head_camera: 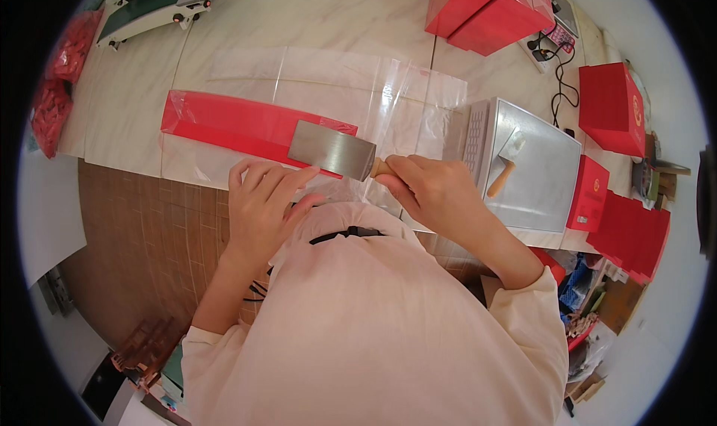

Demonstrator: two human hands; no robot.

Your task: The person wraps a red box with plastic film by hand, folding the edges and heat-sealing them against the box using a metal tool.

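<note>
My right hand (434,188) grips the wooden handle of a wide metal scraper (336,149), whose blade lies over the right end of a long red box (229,123). Clear plastic film (336,73) spreads behind and around the box on the marble-patterned table (224,17). My left hand (266,202) is at the box's near edge, fingers spread and holding nothing; whether its fingertips touch the film I cannot tell. To the right stands a metal-topped device (538,163), with a second, smaller wooden-handled scraper (507,160) lying on its top.
Film-wrapped red boxes (498,11) stand at the back right, near black cables (560,84) and a power strip. More red boxes (610,107) line the right side. A machine with a green belt (145,11) is at the back left, beside bags of red items (70,51).
</note>
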